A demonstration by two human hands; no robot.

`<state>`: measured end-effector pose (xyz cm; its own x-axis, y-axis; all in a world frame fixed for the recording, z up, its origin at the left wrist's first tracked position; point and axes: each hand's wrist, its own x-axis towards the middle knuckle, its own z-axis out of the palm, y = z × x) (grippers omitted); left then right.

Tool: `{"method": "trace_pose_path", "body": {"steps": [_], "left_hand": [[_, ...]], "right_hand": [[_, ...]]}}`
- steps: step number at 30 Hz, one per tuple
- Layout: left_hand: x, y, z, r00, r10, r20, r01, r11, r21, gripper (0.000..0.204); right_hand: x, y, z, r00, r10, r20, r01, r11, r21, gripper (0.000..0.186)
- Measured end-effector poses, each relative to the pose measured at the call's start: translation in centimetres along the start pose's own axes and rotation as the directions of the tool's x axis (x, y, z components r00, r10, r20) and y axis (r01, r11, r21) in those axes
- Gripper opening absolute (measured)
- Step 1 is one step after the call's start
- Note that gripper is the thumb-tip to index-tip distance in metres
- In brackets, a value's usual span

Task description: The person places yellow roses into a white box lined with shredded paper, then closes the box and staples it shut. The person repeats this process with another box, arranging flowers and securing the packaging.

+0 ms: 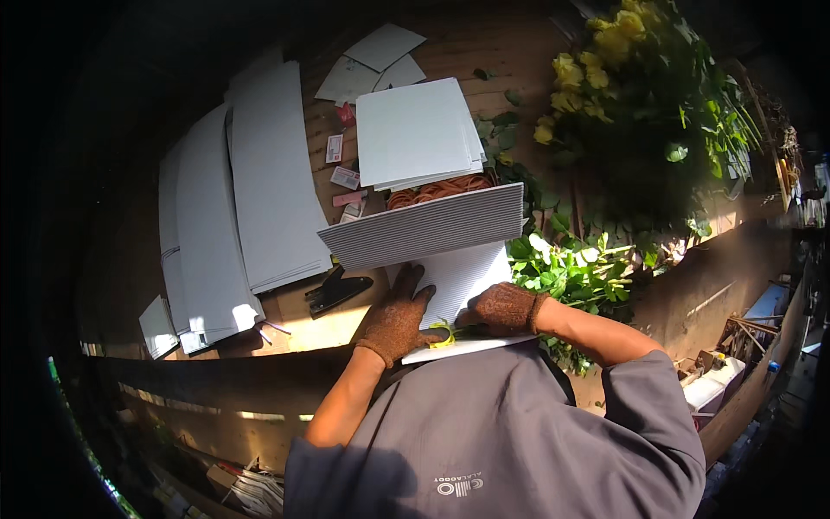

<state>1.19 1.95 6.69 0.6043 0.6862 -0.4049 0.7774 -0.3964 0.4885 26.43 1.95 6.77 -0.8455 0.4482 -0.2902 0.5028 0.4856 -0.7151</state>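
Left hand (398, 316), gloved, lies palm down on the ridged board (458, 281), fingers spread, thumb at the yellow piece (443, 336); no firm grip shows. Right hand (501, 310), likewise gloved, rests on the board's right side with fingers curled; whether it pinches anything cannot be told. The board lies directly before the person, its near edge at the shirt (484, 415), with a ridged flap (424, 227) standing up at its far side. The yellow piece, small and partly covered, is probably a flower; it sits by the near edge, between the hands. Progress, judged from this view: the board is laid out and the yellow piece is on it; closing and fastening appear undone. The stapler (337, 292) lies untouched left of the left hand. Beyond the flap, a card stack (415, 130) sits above orange bands (441, 189). Long sheets (277, 182) lie left; leafy stems (571, 272) lie just right of the board, with yellow roses (605, 69) farther off.
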Motion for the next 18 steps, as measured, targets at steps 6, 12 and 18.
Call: {"method": "trace_pose_path", "body": {"steps": [6,12,18], "left_hand": [[-0.4,0.7,-0.1,0.999,-0.027,-0.019,0.028,0.997,0.067,0.082],[0.1,1.5,-1.1,1.0,-0.008,-0.009,0.008,0.997,0.08,0.082],[0.4,1.4,-1.4,1.0,-0.027,-0.011,0.027,1.0,-0.005,0.086]], "right_hand": [[-5.7,9.1,-13.1,0.876,0.481,0.04,-0.48,0.86,0.17,0.036],[-10.9,27.6,-14.8,0.436,0.683,-0.586,-0.849,0.528,-0.017,0.055],[-6.8,34.6,-9.9,0.343,0.485,-0.804,-0.741,0.666,0.086,0.047]]}}
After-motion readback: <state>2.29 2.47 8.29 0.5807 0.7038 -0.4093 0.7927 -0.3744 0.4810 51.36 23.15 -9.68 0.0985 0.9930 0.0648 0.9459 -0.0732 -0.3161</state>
